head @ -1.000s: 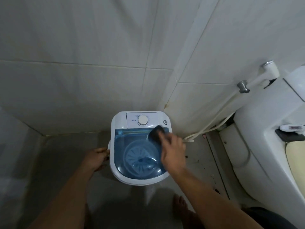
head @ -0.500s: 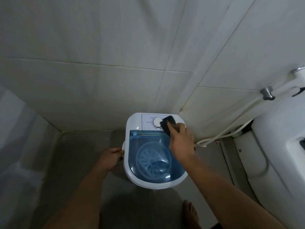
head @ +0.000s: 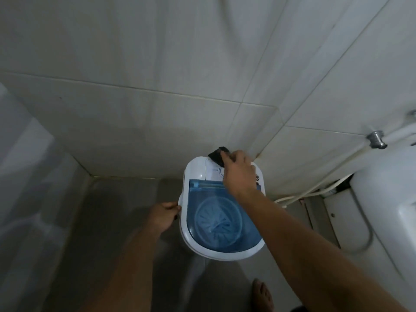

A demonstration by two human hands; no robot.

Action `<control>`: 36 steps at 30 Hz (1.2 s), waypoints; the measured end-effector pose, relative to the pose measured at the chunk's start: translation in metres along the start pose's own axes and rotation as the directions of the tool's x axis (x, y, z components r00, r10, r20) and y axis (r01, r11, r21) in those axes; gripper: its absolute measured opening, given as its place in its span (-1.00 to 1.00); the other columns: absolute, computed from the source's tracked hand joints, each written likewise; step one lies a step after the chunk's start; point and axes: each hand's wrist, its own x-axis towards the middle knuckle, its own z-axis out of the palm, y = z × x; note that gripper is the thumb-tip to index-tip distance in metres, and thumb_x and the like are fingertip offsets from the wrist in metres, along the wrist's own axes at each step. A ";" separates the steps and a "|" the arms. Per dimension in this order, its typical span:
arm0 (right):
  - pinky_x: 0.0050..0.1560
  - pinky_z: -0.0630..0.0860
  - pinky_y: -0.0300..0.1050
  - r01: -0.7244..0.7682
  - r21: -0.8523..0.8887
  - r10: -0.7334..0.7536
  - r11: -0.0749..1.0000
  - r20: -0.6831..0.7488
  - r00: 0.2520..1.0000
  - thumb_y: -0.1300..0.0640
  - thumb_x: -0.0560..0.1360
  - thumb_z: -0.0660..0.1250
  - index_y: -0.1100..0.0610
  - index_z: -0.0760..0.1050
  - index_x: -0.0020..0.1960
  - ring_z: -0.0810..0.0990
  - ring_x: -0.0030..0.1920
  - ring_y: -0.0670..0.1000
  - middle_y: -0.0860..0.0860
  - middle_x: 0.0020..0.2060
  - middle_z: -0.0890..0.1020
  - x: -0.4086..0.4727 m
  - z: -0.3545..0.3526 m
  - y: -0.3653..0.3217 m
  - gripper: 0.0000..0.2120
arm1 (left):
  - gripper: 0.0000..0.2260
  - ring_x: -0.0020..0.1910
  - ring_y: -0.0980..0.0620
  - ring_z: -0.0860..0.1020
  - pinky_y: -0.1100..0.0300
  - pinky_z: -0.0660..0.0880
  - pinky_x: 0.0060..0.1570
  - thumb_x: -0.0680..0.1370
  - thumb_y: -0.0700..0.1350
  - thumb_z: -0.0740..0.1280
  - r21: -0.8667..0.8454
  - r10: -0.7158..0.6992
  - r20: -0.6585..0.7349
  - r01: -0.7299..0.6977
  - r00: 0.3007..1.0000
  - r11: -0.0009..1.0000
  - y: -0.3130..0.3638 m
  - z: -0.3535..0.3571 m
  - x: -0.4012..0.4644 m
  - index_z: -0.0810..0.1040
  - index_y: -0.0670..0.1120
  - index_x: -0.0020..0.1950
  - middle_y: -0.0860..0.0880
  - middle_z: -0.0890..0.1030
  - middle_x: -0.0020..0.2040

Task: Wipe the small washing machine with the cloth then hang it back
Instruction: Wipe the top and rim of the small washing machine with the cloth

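A small white washing machine (head: 193, 174) with a see-through blue lid (head: 222, 221) stands on the floor against the tiled wall. My right hand (head: 239, 174) lies over its white control panel and presses a dark cloth (head: 217, 155) onto the machine's back edge, hiding most of the dial. My left hand (head: 163, 216) grips the machine's left rim from the side.
A white toilet (head: 382, 199) stands to the right, with a spray hose (head: 315, 185) and a wall valve (head: 377, 139) behind it. Tiled walls close in behind and on the left. My bare foot (head: 262, 293) is on the grey floor (head: 126, 221) below the machine.
My right hand has slid the cloth from the blue lid's back corner up over the dial to the machine's back edge. My left hand has kept hold of the left rim.
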 end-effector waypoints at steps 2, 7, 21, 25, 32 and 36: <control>0.19 0.44 0.21 0.201 -0.061 -0.201 0.978 0.003 0.980 0.21 0.47 0.34 -0.06 0.26 0.56 0.42 0.23 0.26 0.18 0.33 0.42 -0.033 0.013 -0.008 -0.30 | -0.72 0.12 -0.21 0.65 -0.01 0.56 0.19 0.57 -0.18 0.38 -0.003 0.005 0.004 -0.005 1.000 1.000 0.001 0.000 -0.001 0.62 -0.19 0.27 -0.22 0.70 0.08; 0.16 0.50 0.18 0.431 0.077 -0.431 0.899 -0.015 0.902 0.11 0.54 0.34 -0.07 0.32 0.54 0.45 0.21 0.18 0.12 0.29 0.47 -0.068 0.012 -0.002 -0.42 | -0.76 0.12 -0.24 0.65 0.01 0.56 0.04 0.58 -0.18 0.36 -0.022 0.016 0.007 -0.016 1.000 1.000 0.000 0.002 0.001 0.64 -0.20 0.23 -0.28 0.69 0.09; 0.09 0.50 0.14 0.344 0.096 -0.342 0.934 -0.037 0.939 0.12 0.56 0.31 -0.07 0.35 0.52 0.48 0.13 0.17 0.08 0.26 0.52 -0.051 0.007 0.020 -0.46 | -0.75 0.13 -0.22 0.66 0.03 0.57 0.05 0.58 -0.16 0.36 -0.017 0.018 -0.003 -0.018 1.000 1.000 -0.002 0.004 0.002 0.64 -0.17 0.23 -0.23 0.71 0.06; 0.13 0.49 0.16 0.125 0.079 -0.122 0.989 -0.046 0.992 0.18 0.58 0.27 -0.06 0.37 0.52 0.48 0.15 0.23 0.09 0.28 0.52 0.007 0.001 -0.004 -0.48 | -0.75 0.10 -0.19 0.67 -0.01 0.57 0.12 0.57 -0.18 0.37 -0.012 0.016 -0.015 -0.016 1.000 1.000 -0.002 0.003 0.001 0.66 -0.18 0.22 -0.20 0.72 0.03; 0.05 0.36 0.10 0.608 -0.058 -0.585 0.792 0.212 0.783 0.19 0.49 0.31 -0.15 0.35 0.51 0.41 0.21 0.22 0.05 0.37 0.44 -0.020 0.020 -0.073 -0.38 | -0.77 0.06 -0.15 0.68 0.14 0.54 -0.06 0.55 -0.19 0.39 -0.118 -0.022 0.022 0.024 1.000 0.993 -0.005 0.000 0.002 0.67 -0.20 0.18 -0.17 0.71 0.05; 0.10 0.36 0.08 0.558 -0.096 -0.524 0.824 0.246 0.816 0.18 0.55 0.29 -0.21 0.34 0.50 0.42 0.24 0.19 0.03 0.34 0.46 0.033 0.000 -0.077 -0.42 | -0.76 -0.08 -0.03 0.63 0.12 0.47 -0.11 0.61 -0.16 0.18 -0.305 -0.133 0.055 0.144 0.990 0.941 -0.001 0.002 -0.007 0.64 -0.13 -0.07 -0.10 0.69 -0.09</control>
